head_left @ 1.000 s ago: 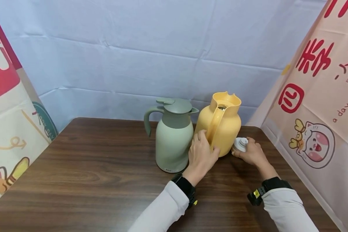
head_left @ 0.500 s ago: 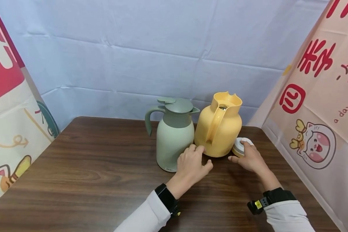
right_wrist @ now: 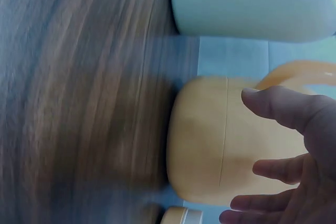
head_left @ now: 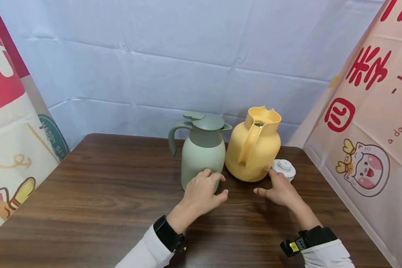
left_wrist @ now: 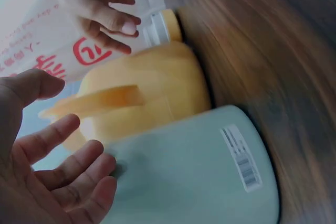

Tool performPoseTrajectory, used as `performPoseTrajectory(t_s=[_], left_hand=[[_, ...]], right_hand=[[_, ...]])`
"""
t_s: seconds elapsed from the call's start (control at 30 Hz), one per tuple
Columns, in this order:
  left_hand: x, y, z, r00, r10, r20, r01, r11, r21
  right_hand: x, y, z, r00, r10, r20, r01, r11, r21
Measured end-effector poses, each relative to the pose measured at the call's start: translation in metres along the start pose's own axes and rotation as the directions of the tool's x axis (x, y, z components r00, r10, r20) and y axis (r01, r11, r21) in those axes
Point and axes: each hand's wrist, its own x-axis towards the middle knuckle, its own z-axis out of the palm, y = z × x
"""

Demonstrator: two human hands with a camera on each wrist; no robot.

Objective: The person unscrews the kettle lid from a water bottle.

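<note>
While the yellow jug (head_left: 253, 149) stands lidless at the back of the table (head_left: 87, 193), touching the green jug (head_left: 202, 152), both hands are held spread and empty: left hand (head_left: 202, 193) at the green jug's base, right hand (head_left: 278, 190) near the white lid (head_left: 283, 168). Steadying the body before gripping seems wise. "a day" can be read on the right banner (head_left: 372, 123); the barcode label (left_wrist: 240, 157) is blurred.

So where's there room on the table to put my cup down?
Left of the sage-green lidded jug, the dark wooden table is bare; so is the near strip. It's crowded around the open yellow jug, white stopper and both hands.
</note>
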Motion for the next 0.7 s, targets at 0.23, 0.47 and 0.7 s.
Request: performPoseTrajectory(t_s=[0.23, 0.47, 0.7], left_hand=[[-0.010, -0.018, -0.009, 0.999, 0.007, -0.037, -0.007, 1.000, -0.012], [-0.018, -0.043, -0.024, 0.996, -0.047, -0.075, 0.044, 0.999, -0.032], [-0.022, -0.067, -0.030, 0.984, -0.100, -0.150, 0.099, 0.995, -0.011]], right_hand=[[-0.002, -0.010, 0.010, 1.000, -0.004, 0.022, 0.004, 1.000, 0.029], [-0.001, -0.023, 0.022, 0.999, -0.047, 0.026, 0.045, 0.997, 0.067], [0.004, -0.035, 0.033, 0.996, -0.064, 0.059, 0.059, 0.995, 0.084]])
